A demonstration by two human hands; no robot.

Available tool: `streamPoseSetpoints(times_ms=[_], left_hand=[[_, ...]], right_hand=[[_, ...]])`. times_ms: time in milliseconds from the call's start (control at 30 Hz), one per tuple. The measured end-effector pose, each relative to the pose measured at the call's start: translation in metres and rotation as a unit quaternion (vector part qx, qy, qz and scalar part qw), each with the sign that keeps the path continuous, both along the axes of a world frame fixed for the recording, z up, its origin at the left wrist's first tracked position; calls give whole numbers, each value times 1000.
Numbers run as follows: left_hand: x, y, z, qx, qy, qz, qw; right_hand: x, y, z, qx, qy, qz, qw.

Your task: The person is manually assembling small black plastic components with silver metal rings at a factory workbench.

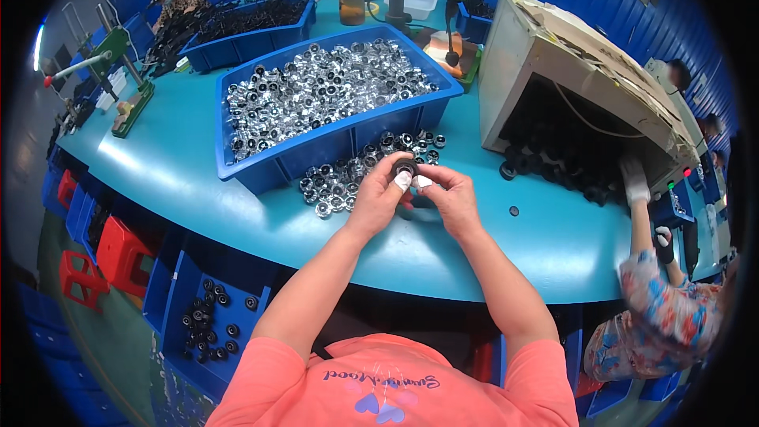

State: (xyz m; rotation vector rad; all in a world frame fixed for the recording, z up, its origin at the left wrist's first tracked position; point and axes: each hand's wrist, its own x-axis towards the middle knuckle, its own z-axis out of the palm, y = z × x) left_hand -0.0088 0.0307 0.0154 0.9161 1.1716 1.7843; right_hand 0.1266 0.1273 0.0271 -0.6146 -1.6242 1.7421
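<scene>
Above the table's front half, both hands grip a small black wheel with a lighter centre. My left hand pinches it from the left, thumb on its near face. From the right, my right hand holds it between thumb and fingers. White coverings wrap both thumb tips. Just beyond the hands lies a loose heap of shiny silver-and-black hubs. Behind the heap stands a large blue bin full of the same hubs.
A cream metal box at the right holds black rings; a co-worker's gloved hand reaches in. One black piece lies nearby. A green hand press stands left. Below the edge, a blue crate holds black wheels.
</scene>
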Motion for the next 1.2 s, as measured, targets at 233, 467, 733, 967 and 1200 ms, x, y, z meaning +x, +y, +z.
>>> streamPoseSetpoints(times_ms=[233, 467, 733, 967, 1200], left_hand=[[1, -7, 0, -68, 40, 43, 996], [6, -3, 0, -75, 34, 70, 994], [-1, -4, -4, -68, 24, 66, 995], [0, -2, 1, -34, 23, -2, 999], [8, -6, 7, -79, 129, -13, 988]], right_hand=[[3, -10, 6, 55, -37, -15, 998], [-1, -3, -7, -19, -11, 0, 1000], [0, -9, -2, 23, -40, 16, 999], [-2, 3, -7, -124, 25, 50, 991], [0, 10, -7, -122, 5, 30, 992]])
